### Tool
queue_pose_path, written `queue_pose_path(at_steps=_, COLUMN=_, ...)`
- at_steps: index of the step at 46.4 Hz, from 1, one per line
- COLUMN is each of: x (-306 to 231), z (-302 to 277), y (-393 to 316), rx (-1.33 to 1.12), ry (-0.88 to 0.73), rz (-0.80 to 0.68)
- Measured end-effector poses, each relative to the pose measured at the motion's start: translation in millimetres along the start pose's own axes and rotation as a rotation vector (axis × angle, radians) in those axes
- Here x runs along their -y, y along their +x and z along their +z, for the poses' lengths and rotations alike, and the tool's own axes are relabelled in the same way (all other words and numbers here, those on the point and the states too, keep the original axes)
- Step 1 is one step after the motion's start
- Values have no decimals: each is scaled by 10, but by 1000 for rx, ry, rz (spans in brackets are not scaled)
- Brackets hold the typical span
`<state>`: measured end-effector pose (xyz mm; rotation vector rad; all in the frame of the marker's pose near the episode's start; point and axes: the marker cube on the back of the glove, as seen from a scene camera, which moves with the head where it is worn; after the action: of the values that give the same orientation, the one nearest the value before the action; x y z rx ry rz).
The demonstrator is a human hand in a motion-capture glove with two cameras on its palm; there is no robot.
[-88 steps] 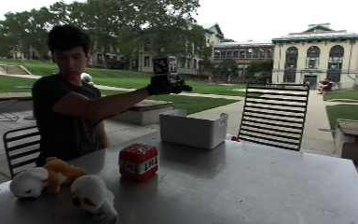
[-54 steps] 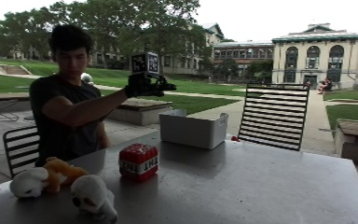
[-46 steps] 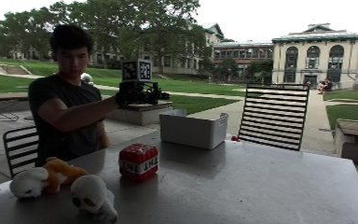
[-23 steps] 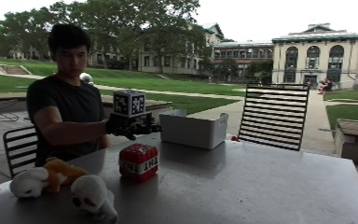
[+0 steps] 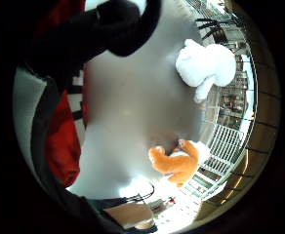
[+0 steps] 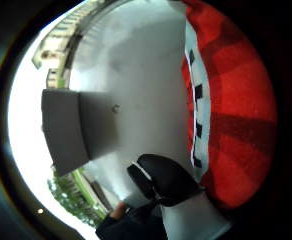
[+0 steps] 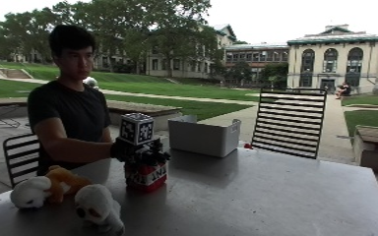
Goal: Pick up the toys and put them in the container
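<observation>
where it hovered by the container (image 7: 204,136), hands (image 7: 141,151) now atop red toy (image 7: 145,176)

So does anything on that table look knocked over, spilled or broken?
Nothing stands out. The red TNT block toy stands upright under the gloved right hand, the two plush toys lie intact on the table, and the container sits upright.

Red block toy (image 7: 145,176) top hidden under the gloved right hand (image 7: 140,151) — contact unclear, fingers too dark to read. Container (image 7: 204,136) interior not visible.
</observation>
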<state>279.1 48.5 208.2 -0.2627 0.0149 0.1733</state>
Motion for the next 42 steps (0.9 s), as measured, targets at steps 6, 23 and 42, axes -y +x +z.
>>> queue_pose_path(at_steps=6, x=16, z=104, y=41, rx=-19, ry=-3, rz=6)
queue_pose_path(at_steps=23, x=28, z=363, y=106, rx=40, ry=-39, rz=68)
queue_pose_path(at_steps=42, x=63, z=211, y=84, rx=0, ry=175, rz=65)
